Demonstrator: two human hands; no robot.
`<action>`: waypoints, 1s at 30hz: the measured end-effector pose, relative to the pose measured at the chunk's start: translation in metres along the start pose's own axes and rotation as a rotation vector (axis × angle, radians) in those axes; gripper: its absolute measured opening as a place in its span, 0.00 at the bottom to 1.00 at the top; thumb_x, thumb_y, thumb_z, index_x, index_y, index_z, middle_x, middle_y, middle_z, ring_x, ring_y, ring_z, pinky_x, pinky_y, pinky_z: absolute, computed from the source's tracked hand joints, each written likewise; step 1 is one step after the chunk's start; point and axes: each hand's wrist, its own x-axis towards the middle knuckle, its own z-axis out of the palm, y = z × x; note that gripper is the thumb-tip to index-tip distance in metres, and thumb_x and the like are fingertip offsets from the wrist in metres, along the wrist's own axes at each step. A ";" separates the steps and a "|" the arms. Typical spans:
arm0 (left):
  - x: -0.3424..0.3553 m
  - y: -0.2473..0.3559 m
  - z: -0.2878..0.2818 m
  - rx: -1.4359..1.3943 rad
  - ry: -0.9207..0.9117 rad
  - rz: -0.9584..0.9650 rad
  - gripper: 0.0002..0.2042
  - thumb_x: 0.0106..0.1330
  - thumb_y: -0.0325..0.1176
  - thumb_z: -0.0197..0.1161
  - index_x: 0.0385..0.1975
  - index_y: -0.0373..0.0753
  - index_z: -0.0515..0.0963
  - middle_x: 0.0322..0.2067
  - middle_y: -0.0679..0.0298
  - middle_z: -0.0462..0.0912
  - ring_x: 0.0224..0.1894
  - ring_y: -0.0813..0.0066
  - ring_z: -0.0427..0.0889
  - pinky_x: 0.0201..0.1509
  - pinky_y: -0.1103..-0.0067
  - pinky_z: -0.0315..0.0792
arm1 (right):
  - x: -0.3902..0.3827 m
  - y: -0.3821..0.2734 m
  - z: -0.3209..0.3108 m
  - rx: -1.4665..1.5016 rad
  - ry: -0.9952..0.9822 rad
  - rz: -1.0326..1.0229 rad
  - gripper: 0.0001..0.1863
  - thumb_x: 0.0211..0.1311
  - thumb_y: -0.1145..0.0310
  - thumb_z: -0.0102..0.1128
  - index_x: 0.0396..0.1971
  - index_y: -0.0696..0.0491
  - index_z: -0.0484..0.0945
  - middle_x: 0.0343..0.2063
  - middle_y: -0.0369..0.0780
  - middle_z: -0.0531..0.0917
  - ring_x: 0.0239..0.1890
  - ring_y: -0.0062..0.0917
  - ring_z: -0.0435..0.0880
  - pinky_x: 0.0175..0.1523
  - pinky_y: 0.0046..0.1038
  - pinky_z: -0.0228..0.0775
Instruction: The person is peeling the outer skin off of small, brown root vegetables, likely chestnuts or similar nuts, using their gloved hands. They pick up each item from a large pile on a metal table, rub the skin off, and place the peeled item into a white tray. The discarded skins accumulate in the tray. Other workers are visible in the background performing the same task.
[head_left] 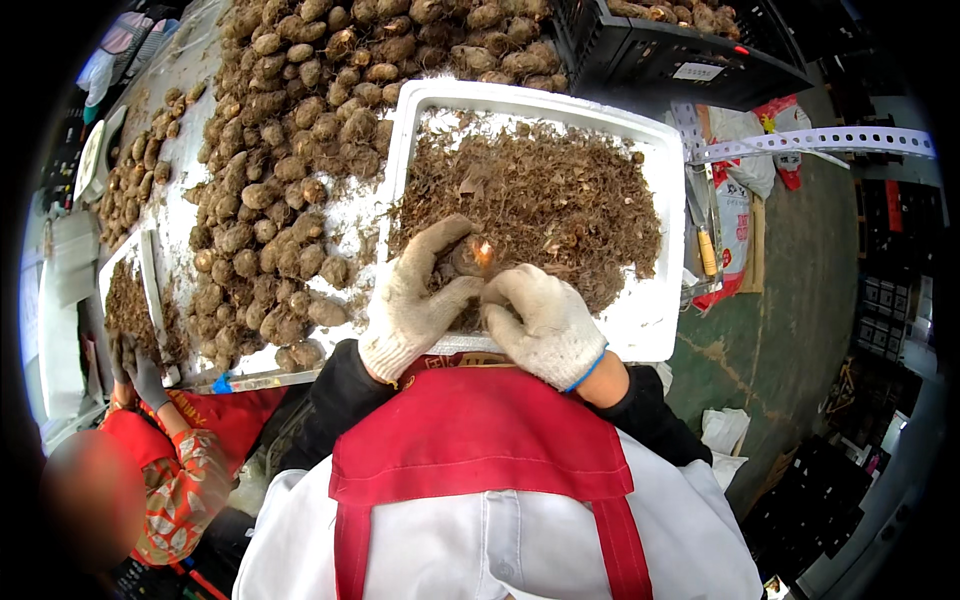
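Over a white foam box (672, 250), both of my hands wear pale, dirt-stained work gloves. My left hand (420, 300) grips a round brown taro (468, 258) between thumb and fingers; a trimmed orange-white spot faces up on it. Close by on the right, my right hand (545, 325) has its fingers curled together near the taro's lower edge. Whatever those fingers may hold is hidden. Beneath the hands, brown fibrous peelings (570, 200) cover much of the box's floor.
A large heap of hairy taros (290, 190) covers the table on the left. Far right stands a black crate (680, 60) of taros. A perforated metal bar (820, 143) juts out at the right. A co-worker's gloved hands (138, 370) are by a smaller box at the left.
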 end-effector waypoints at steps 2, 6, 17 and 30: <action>0.001 -0.003 -0.003 -0.095 -0.011 -0.010 0.31 0.59 0.23 0.69 0.63 0.31 0.66 0.59 0.53 0.74 0.62 0.68 0.74 0.66 0.76 0.69 | -0.002 0.003 -0.005 0.074 0.061 0.073 0.08 0.61 0.65 0.59 0.34 0.54 0.80 0.32 0.47 0.82 0.36 0.42 0.84 0.42 0.41 0.77; 0.002 0.006 -0.006 -0.132 -0.026 -0.065 0.31 0.58 0.23 0.70 0.63 0.31 0.66 0.58 0.54 0.75 0.62 0.68 0.73 0.67 0.75 0.67 | 0.004 0.001 -0.022 0.226 0.075 0.182 0.12 0.59 0.63 0.64 0.38 0.55 0.80 0.33 0.47 0.82 0.37 0.39 0.84 0.43 0.36 0.77; -0.007 0.007 -0.012 -0.346 -0.087 -0.164 0.27 0.60 0.20 0.66 0.61 0.31 0.68 0.58 0.57 0.75 0.59 0.73 0.75 0.62 0.78 0.71 | 0.015 0.016 0.002 0.506 -0.004 0.352 0.16 0.61 0.69 0.62 0.47 0.58 0.79 0.33 0.41 0.85 0.33 0.20 0.83 0.42 0.23 0.77; -0.008 -0.004 -0.017 -0.353 -0.251 -0.083 0.28 0.60 0.21 0.63 0.63 0.32 0.67 0.59 0.57 0.75 0.61 0.70 0.74 0.67 0.74 0.67 | 0.014 0.015 -0.001 0.860 -0.023 0.440 0.19 0.59 0.70 0.63 0.49 0.60 0.77 0.39 0.39 0.83 0.35 0.16 0.82 0.39 0.20 0.77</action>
